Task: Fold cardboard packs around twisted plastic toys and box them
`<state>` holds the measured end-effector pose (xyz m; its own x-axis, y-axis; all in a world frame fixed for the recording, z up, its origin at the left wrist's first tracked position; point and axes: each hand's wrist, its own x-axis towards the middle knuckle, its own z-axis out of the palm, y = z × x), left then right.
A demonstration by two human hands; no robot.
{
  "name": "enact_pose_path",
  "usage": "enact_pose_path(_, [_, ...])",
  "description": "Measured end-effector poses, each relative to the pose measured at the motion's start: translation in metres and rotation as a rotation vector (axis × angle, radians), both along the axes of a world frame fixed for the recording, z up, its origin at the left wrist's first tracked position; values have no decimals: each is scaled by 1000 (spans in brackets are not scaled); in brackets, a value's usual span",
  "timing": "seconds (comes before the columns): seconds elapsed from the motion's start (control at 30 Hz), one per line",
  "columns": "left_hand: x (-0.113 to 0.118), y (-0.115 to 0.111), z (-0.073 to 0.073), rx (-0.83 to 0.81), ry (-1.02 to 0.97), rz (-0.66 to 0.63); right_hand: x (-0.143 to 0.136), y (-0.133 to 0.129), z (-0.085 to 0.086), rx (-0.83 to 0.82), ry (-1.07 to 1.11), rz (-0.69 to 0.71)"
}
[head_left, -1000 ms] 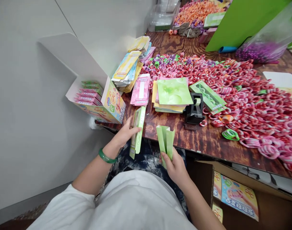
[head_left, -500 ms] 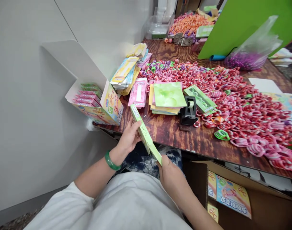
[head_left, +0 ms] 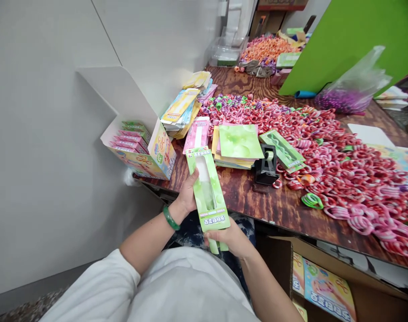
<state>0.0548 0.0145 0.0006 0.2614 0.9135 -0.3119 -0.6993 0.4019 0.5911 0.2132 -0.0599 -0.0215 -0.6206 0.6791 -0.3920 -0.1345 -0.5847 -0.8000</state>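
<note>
A green window box point(head_left: 219, 195) of thin card is held in front of me, its clear window facing up. My left hand point(head_left: 188, 191) grips its left edge, thumb on the front. At the near end my right hand point(head_left: 231, 236) pinches the box by its loose end flaps point(head_left: 213, 247). Just beyond it lie a pink flat box point(head_left: 196, 134) and a stack of green, pink and yellow cards point(head_left: 240, 142). A black tape dispenser point(head_left: 266, 165) stands right of the stack, beside a green box with a coiled band inside point(head_left: 283, 147).
A display carton point(head_left: 136, 156) with its lid up holds several pink and green boxes at the left. A heap of red and pink coiled bands point(head_left: 331, 161) covers the table's right side. Flat boxes point(head_left: 182, 107) are stacked by the wall; a cardboard box point(head_left: 374, 286) sits below the table edge.
The green box has turned from edge-on to showing its windowed front. My right hand has moved slightly lower at its near end. The camera view has shifted a little.
</note>
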Motion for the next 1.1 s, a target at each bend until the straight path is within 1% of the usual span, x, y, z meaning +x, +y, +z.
enact_pose_path(0.07, [1, 3, 4, 45, -21, 37, 0, 4, 1, -3, 56, -55])
enact_pose_path(0.13, [-1, 6, 8, 68, -29, 66, 7, 5, -2, 0, 131, -105])
enact_pose_path(0.2, [-4, 11, 10, 48, -32, 91, 16, 1, -9, 5, 183, -80])
enact_pose_path(0.27, [-8, 15, 10, 17, -41, 125, 21, -6, -18, 8, 158, -25])
enact_pose_path(0.3, [-9, 16, 9, 1, -49, 139, 22, -10, -22, 6, 118, -24])
enact_pose_path(0.37, [-8, 18, 8, -15, -64, 148, 17, -17, -30, 15, 26, -109])
enact_pose_path(0.43, [-5, 18, 7, -11, -74, 119, 9, -19, -36, 34, -33, -230])
enact_pose_path(0.47, [-4, 17, 7, -2, -80, 99, 6, -19, -38, 43, -43, -269])
enact_pose_path(0.63, [2, 14, 5, 56, -100, 46, -2, -9, -46, 116, -72, -350])
enact_pose_path(0.77, [9, 6, 0, 56, -163, -43, -3, 0, -53, 145, -64, -417])
enact_pose_path(0.93, [23, -7, -7, 44, -183, -37, -9, 5, -58, 211, -84, -605])
enact_pose_path(1.03, [24, -7, -8, 37, -186, -61, -13, 4, -59, 226, -82, -667])
enact_pose_path(1.1, [22, -4, -8, -1, -158, -73, -13, 4, -58, 248, -82, -665])
